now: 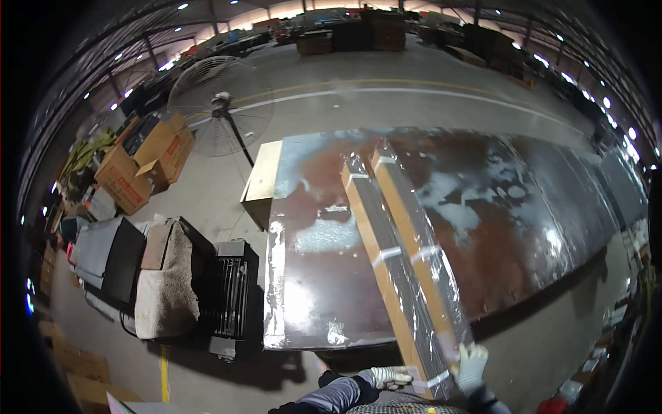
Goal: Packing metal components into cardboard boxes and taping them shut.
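Observation:
Two long, narrow packages lie side by side across the worn metal table [324, 276]. The left long package [383, 269] and the right long package [422, 245] each show a brown cardboard side and a dark grey top, with clear plastic wrap and white bands. Their near ends reach past the table's front edge toward me. My left hand [391, 377], in a pale glove, has its fingers stretched out against the near end of the left package. At the near end of the right package, my right hand [472, 367], also gloved, is closed on it.
Left of the table stand a black slatted metal unit [232, 297] and a seat-like stack draped with beige cloth [167, 303]. Beyond are a pedestal fan [221, 103] and open cardboard boxes [124, 181]. A pale cabinet [263, 179] abuts the table's left side.

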